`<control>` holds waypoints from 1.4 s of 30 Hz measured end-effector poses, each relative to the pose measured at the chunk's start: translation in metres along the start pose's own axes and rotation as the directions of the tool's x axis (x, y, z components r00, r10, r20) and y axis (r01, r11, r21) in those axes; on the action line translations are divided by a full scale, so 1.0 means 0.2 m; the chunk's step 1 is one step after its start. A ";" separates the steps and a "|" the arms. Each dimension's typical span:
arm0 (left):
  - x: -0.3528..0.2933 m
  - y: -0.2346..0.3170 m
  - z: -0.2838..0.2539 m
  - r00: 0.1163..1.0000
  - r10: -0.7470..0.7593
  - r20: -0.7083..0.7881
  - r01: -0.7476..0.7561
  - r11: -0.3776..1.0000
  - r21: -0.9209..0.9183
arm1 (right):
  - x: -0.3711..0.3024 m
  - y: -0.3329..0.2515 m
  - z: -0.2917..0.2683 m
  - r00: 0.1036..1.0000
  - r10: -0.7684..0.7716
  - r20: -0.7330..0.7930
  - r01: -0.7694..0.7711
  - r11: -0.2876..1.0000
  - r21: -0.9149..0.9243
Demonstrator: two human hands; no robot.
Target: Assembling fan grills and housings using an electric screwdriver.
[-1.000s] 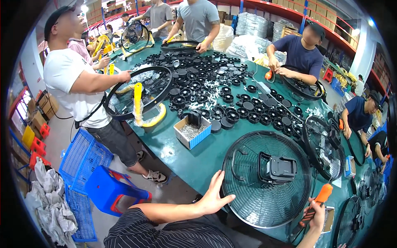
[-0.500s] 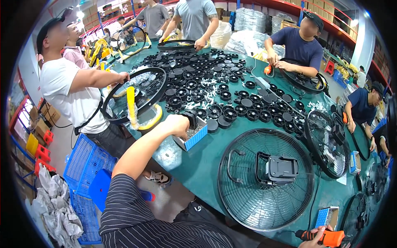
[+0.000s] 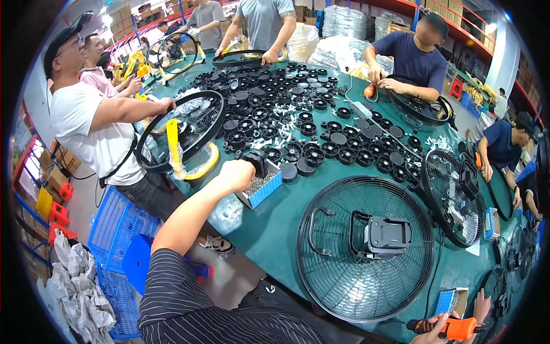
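My left hand (image 3: 239,176) reaches into a blue-and-white cardboard box of small screws (image 3: 266,191). Its fingers are bent together over the screws, and whatever lies between the fingertips is hidden. At the lower right my right hand (image 3: 435,331) is wrapped round an orange-and-black electric screwdriver (image 3: 455,329). Between my hands a round black fan with a wire guard (image 3: 326,285) lies flat on the green table (image 3: 269,241). On its back are a square motor bracket (image 3: 388,235) and a curved handle (image 3: 312,232).
Round black plastic parts (image 3: 344,152) and white screws (image 3: 285,133) cover the table's middle. Another fan (image 3: 452,198) leans at the right; a second screw box (image 3: 450,302) is near the screwdriver. Co-workers handle fans around the table. Blue crates (image 3: 114,223) stand on the floor at left.
The view has shifted slightly. My left hand has drawn back a little to the left, still at the screw box. Another hand now shows beside the screwdriver at the lower right.
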State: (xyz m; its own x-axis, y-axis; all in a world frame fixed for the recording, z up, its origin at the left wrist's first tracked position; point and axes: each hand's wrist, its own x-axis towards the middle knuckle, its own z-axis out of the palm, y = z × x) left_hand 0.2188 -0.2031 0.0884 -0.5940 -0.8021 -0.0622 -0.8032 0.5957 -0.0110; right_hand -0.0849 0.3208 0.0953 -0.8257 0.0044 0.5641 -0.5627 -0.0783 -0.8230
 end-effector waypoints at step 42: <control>-0.98 0.80 0.48 0.831 0.512 -0.216 -0.136 -0.189 -0.972 | -0.47 -0.38 0.71 0.802 0.112 0.586 -0.524 0.603 0.601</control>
State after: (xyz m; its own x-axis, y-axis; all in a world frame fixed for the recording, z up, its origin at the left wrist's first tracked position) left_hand 0.2113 0.0529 0.0021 -0.9151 -0.3710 0.1583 0.1883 -0.0457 0.9811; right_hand 0.0416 0.1842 0.1140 -0.7017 -0.5898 0.3998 0.1174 -0.6492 -0.7515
